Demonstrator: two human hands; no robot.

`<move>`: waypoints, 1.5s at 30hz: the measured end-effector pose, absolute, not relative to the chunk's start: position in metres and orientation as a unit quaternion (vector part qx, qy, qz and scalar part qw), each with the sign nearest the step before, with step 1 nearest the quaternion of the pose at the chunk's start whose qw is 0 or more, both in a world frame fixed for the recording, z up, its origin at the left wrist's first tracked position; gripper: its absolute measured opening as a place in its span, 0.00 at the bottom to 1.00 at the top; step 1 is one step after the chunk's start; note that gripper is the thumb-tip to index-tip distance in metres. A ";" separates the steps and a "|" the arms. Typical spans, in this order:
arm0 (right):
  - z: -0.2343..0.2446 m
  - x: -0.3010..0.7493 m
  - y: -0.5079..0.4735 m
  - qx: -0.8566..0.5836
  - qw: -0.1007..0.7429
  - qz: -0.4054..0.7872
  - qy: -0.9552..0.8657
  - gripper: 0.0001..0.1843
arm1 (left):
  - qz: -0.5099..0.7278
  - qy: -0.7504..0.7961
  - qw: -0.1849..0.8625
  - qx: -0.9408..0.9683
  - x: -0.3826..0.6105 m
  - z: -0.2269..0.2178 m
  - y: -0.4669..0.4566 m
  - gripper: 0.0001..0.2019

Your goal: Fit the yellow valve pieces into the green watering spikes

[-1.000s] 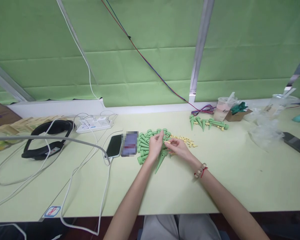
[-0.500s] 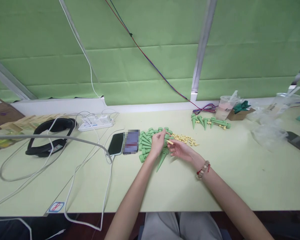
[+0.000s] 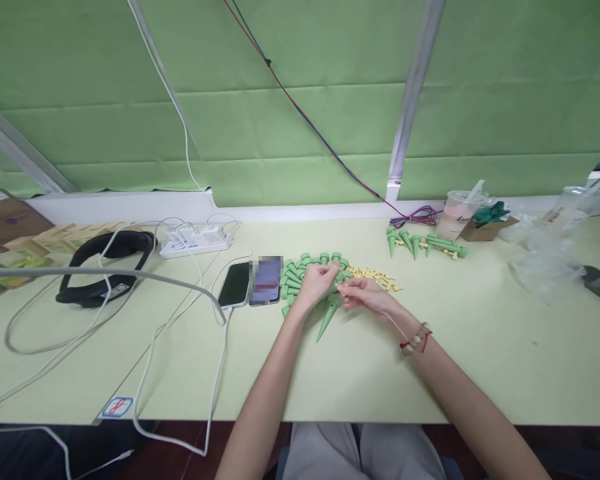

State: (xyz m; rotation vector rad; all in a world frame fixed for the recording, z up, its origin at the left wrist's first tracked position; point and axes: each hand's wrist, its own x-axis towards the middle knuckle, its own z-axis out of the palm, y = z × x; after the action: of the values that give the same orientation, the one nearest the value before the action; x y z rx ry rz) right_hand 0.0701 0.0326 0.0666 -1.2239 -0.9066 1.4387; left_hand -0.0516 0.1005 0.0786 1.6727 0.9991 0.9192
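My left hand [image 3: 316, 285] is closed on a green plastic spike, mostly hidden behind its fingers. Close on the right, my right hand [image 3: 364, 295] pinches a small pale yellow peg at the left hand's fingertips; whether the peg is inside the spike cannot be made out. Below the hands a loose green spike [image 3: 329, 320] lies with its tip toward me. A pile of green spikes [image 3: 291, 273] fans out left of and behind my left hand. Several small yellow pegs [image 3: 377, 275] are heaped beyond my right hand.
Two phones [image 3: 235, 285] lie left of the pile. Green spikes with yellow pegs fitted [image 3: 420, 245] rest farther back at right, near a drink cup [image 3: 454, 215] and a small cardboard box [image 3: 485, 230]. At left are a power strip [image 3: 196, 241], white cables and a black headband [image 3: 107, 270].
My right hand has brought the yellow peg in against my left hand's fingertips, and its fingers have closed more tightly. The view has shifted slightly.
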 end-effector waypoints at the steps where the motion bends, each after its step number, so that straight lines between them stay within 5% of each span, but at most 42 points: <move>1: 0.066 0.070 0.033 -0.529 0.507 0.563 -0.383 0.17 | 0.369 0.419 0.446 0.700 -0.051 0.078 0.100 0.23; 6: 0.057 0.067 0.035 -0.570 0.541 0.310 -0.536 0.11 | 0.354 0.466 0.350 0.731 -0.047 0.073 0.097 0.27; 12: 0.049 0.073 0.033 -0.568 0.473 0.023 -0.673 0.14 | 0.404 0.501 0.342 0.685 -0.052 0.069 0.104 0.26; 17: 0.051 0.083 0.036 -0.643 0.528 0.035 -0.554 0.09 | 0.465 0.539 0.299 0.636 -0.060 0.075 0.107 0.26; 23: 0.046 0.085 0.040 -0.717 0.430 0.066 -0.544 0.13 | 0.389 0.598 0.205 0.670 -0.056 0.076 0.102 0.22; 30: 0.032 0.102 0.049 -0.752 0.417 0.015 -0.510 0.10 | 0.388 0.557 0.084 0.729 -0.049 0.067 0.098 0.16; 35: 0.007 0.139 0.057 -0.820 0.373 -0.014 -0.434 0.21 | 0.388 0.518 0.003 0.762 -0.047 0.055 0.097 0.12; 45: -0.007 0.196 0.056 -0.859 0.359 -0.028 -0.364 0.17 | 0.465 0.369 0.083 0.800 -0.031 0.061 0.070 0.08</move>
State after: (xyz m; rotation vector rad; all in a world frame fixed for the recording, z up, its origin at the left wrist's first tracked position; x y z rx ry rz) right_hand 0.1960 0.0557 -0.0070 -2.2161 -0.9396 -0.0722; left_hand -0.0307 0.0705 0.0606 2.3897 1.1005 1.3889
